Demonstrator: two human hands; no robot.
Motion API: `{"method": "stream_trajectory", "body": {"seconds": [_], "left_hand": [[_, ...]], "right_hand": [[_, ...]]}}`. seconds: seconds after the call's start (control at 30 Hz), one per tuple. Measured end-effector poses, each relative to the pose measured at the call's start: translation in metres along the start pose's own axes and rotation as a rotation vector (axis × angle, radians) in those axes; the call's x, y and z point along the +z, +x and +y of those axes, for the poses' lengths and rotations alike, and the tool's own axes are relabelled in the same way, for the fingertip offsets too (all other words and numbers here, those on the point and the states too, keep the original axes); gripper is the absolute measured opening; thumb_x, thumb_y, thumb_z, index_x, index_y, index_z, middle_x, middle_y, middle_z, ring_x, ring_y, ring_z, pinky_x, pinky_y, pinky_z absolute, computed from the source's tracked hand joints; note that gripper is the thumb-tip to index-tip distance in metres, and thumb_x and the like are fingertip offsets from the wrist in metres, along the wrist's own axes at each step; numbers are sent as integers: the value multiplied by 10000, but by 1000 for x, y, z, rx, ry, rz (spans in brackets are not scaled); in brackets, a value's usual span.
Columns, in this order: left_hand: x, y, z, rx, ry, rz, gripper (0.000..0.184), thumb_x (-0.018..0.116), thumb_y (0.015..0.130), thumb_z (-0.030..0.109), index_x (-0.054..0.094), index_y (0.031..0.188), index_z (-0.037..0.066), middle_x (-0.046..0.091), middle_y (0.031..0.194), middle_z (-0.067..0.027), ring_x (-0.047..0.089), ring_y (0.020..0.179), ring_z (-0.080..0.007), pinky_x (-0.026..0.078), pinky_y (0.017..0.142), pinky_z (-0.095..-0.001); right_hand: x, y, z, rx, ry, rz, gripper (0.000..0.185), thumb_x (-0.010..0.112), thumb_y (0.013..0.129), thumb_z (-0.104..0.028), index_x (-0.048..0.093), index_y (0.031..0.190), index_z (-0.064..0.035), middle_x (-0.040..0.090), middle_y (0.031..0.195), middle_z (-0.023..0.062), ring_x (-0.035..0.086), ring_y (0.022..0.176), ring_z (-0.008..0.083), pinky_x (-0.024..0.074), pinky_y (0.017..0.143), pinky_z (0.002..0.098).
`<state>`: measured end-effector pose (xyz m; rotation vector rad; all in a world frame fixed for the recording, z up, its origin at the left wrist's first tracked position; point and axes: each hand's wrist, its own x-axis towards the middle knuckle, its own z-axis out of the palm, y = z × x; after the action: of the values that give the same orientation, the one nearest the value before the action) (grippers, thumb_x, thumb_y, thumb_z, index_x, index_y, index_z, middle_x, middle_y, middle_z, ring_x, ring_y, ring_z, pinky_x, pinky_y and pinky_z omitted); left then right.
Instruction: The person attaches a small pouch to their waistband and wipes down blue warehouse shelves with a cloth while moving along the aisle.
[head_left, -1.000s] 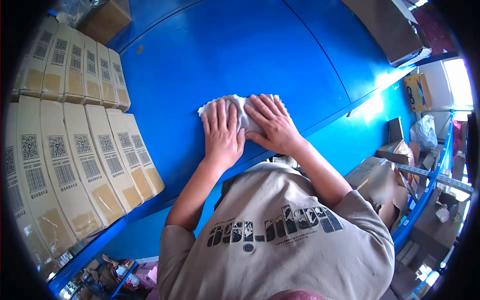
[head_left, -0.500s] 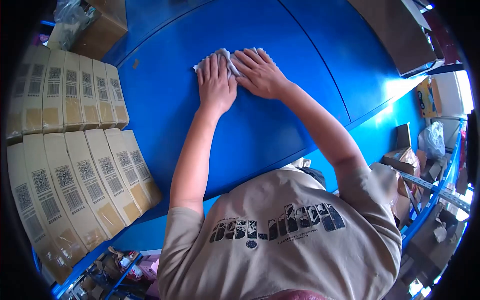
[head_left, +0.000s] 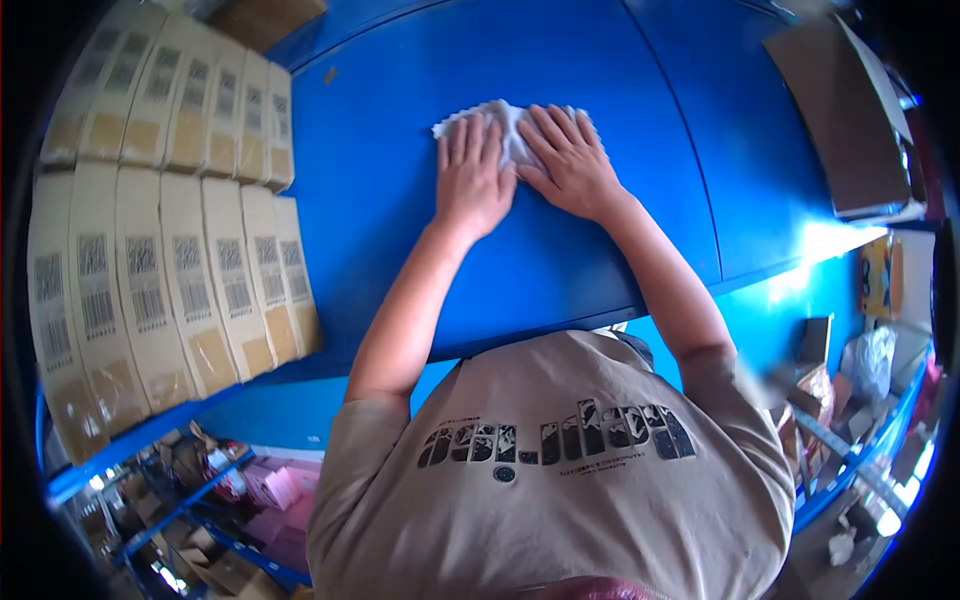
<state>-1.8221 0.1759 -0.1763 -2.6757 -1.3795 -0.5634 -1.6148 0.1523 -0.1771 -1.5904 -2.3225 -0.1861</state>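
A pale grey-white cloth (head_left: 510, 132) with a scalloped edge lies on the blue tabletop (head_left: 540, 265). My left hand (head_left: 475, 182) rests flat on the cloth's left part, its fingers stretched forward. On the right part, my right hand (head_left: 572, 165) lies flat with its fingers somewhat spread. Both thumbs point inward and come close together at the cloth's near edge. Some cloth shows between the hands and beyond the fingertips; the rest is hidden beneath them.
Two rows of tall cardboard boxes (head_left: 190, 270) with printed labels stand along the left edge. Another carton (head_left: 840, 115) sits at the back right. A small brown mark (head_left: 330, 75) is on the tabletop. Shelving holds pink boxes (head_left: 280, 490) at lower left and a plastic bag (head_left: 868, 362) at right.
Both hands have drawn the cloth nearer to my body across the tabletop, and more of it shows beyond the fingers. The camera view has also turned, shifting the boxes in the picture.
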Motion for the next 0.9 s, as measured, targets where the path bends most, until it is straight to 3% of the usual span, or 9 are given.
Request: {"method": "stream_trajectory", "body": {"seconds": [0.07,0.23,0.4,0.67,0.83,0.9], "left_hand": [[-8,-25,12,-19,-15,15,599,539,1039,336,506,1540,9,426,1630,-267,383,1517,-481,241,1259,-616],[-55,-97,28,-62,-152,-19,631,619,958,261,510,1498,-47,447,1593,-286,398,1490,-475,258,1234,-618],[-101,-171,8,-161,-193,-87,656,640,942,275,509,1496,-50,428,1607,-280,404,1482,-462,276,1229,-589],[-108,-207,-80,-330,-82,10,638,635,937,236,514,1506,-27,418,1608,-298,399,1480,-494,282,1221,-593],[-80,-177,-108,-489,95,80,629,614,937,216,514,1506,-31,426,1601,-305,397,1474,-519,275,1215,-618],[-63,-155,-125,-452,128,112,624,591,940,219,517,1508,-29,453,1588,-303,404,1465,-533,265,1213,-635]], "right_hand": [[-14,-19,-17,-18,56,-40,660,405,1096,-556,441,1616,-151,406,1679,113,287,1586,377,134,1303,596],[-44,-57,-81,-141,159,-122,647,532,1048,-428,472,1572,-53,405,1659,205,301,1568,435,140,1283,633],[-49,-66,-155,-239,325,-241,702,581,994,-411,475,1548,8,388,1661,227,291,1570,445,133,1282,639],[-9,9,-217,-392,418,-216,672,509,1059,-418,418,1600,-30,366,1685,187,286,1576,413,129,1300,597],[23,55,-217,-430,318,-188,615,429,1103,-401,400,1623,-74,362,1694,150,269,1589,383,110,1314,572],[35,69,-213,-357,234,-176,586,357,1122,-401,414,1624,-105,393,1685,118,274,1592,356,114,1322,549]]}}
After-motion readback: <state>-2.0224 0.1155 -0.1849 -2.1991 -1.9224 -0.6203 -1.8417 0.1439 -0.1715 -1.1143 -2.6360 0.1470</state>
